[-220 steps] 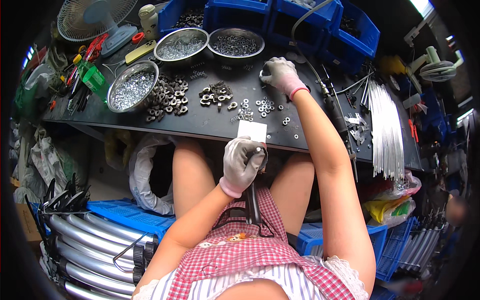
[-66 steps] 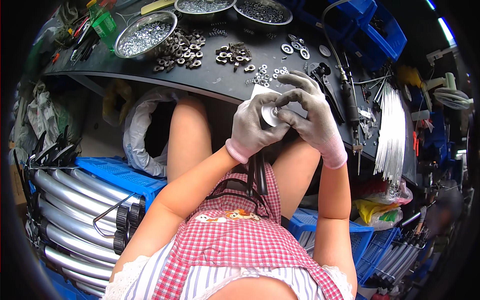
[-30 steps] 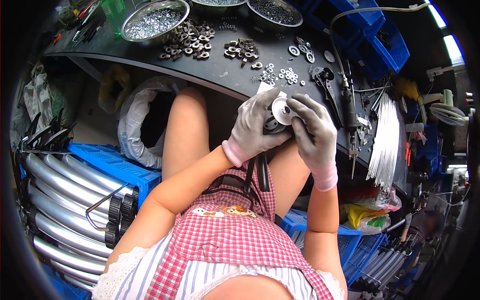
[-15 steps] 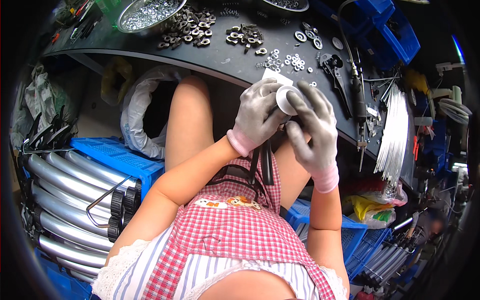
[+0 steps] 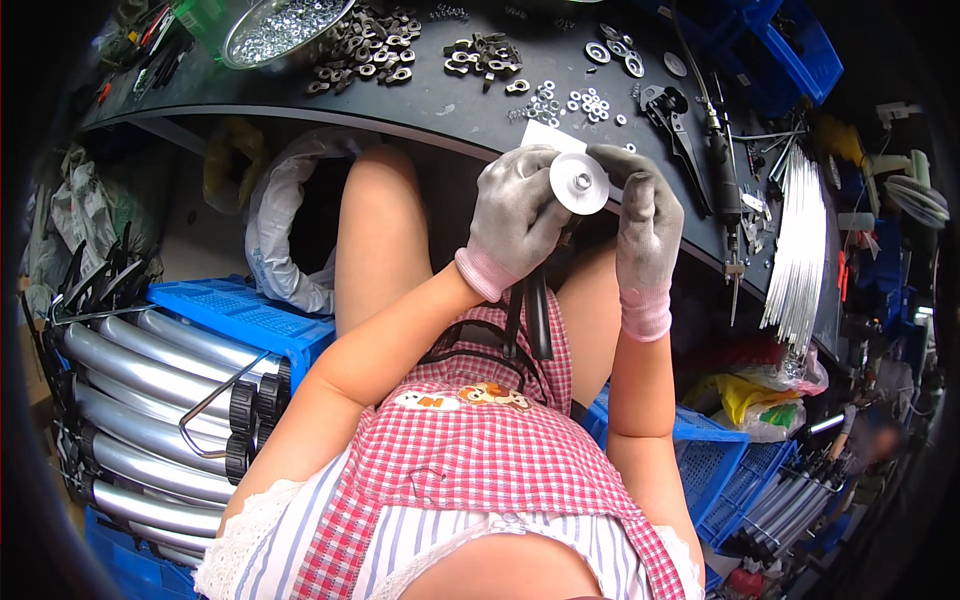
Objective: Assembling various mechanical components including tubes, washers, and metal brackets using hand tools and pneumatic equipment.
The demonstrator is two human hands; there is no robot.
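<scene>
My left hand (image 5: 512,218), in a grey-coated glove with a pink cuff, is closed around a part topped by a pale round metal disc (image 5: 567,200) with a raised centre hub. Most of what lies under the disc is hidden by the fingers. Black tube-like legs (image 5: 537,318) hang below the hands over my lap. Just right of the disc is my right hand (image 5: 650,235), gloved alike, its fingers bent and apart from the thumb, with nothing visible in it. A white card-like piece (image 5: 553,138) shows behind the left fingers at the bench edge.
On the dark bench (image 5: 440,125) lie small washers (image 5: 590,104), dark metal clips (image 5: 484,56), larger discs (image 5: 633,64), a crimping tool (image 5: 675,140), a power driver (image 5: 722,180) and thin rods (image 5: 800,245). A metal bowl (image 5: 238,62) holds small parts. Curved silver tubes (image 5: 150,370) fill a blue crate (image 5: 240,300).
The disc has tilted, so its face and hub now show. My right hand has drawn off the disc's front to its right side. My left hand keeps its hold.
</scene>
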